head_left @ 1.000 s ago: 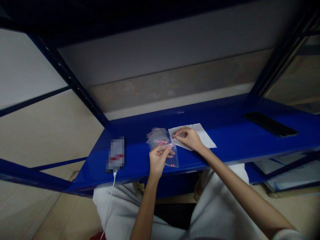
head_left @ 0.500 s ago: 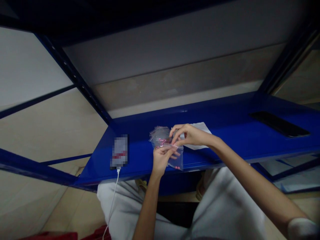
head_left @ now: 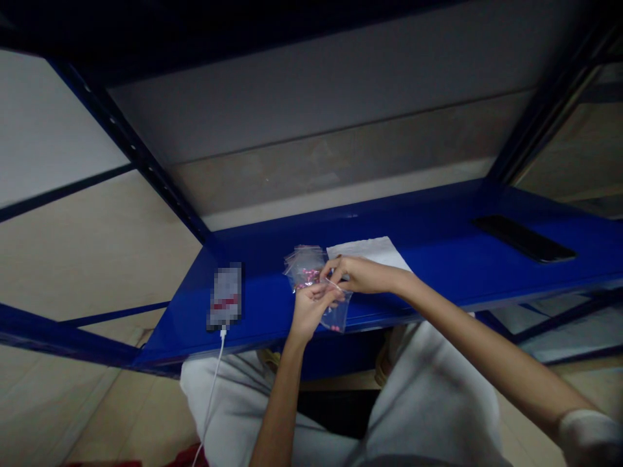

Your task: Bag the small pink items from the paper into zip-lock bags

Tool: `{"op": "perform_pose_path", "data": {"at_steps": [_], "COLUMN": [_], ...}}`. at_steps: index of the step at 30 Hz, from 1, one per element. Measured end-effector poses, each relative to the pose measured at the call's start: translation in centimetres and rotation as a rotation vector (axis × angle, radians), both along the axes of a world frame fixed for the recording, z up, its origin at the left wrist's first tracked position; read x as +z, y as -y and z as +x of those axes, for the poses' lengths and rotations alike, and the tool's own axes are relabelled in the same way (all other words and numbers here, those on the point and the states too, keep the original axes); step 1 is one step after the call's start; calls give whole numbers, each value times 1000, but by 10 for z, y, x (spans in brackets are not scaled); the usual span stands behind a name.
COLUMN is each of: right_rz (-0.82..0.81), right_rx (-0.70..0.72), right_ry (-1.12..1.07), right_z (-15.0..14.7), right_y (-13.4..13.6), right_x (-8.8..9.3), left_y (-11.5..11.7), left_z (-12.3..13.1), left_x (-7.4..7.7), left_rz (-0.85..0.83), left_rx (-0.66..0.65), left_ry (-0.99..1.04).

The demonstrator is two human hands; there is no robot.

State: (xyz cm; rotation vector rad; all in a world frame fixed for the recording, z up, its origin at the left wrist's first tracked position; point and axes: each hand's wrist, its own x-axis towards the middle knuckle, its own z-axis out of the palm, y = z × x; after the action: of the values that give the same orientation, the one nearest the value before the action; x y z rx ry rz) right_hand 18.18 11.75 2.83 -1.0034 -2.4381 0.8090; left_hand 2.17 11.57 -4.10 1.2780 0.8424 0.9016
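Observation:
My left hand (head_left: 309, 312) and my right hand (head_left: 363, 274) meet over a small transparent zip bag (head_left: 337, 312) with pink beads at its lower corner. Both hands pinch its upper edge, though the fingers hide much of it. Just behind lies a bundle of transparent bags (head_left: 304, 264) holding pink pieces, touching my left fingers. A sheet of white paper (head_left: 370, 249) lies beyond my right hand, partly hidden by it. All of this rests on a blue metal shelf (head_left: 413, 259).
To the left, a phone with a blurred screen (head_left: 225, 297) lies on the shelf, trailing a white cable (head_left: 213, 395). A black flat slab (head_left: 523, 239) lies at the right. Blue shelf uprights frame the view, and white-clothed knees (head_left: 428, 395) sit below.
My right hand has moved left off the white paper and onto the small bag, leaving more of the paper showing. My left hand stays on the bag, and the view has shifted slightly.

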Motion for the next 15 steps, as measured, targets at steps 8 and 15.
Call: {"op": "perform_pose_path", "data": {"at_steps": [8,15], "right_rz": [10,253], "right_rx": [-383,-588], "right_ry": [-404,-187], "right_z": [27,43], "right_y": [-16,-20], "right_x": [-16,-58], "left_y": [1,2], "left_z": [-2,-3], "left_x": [0,1], "left_rz": [55,1], "left_rx": [98,204], "left_ry": [89,105]}}
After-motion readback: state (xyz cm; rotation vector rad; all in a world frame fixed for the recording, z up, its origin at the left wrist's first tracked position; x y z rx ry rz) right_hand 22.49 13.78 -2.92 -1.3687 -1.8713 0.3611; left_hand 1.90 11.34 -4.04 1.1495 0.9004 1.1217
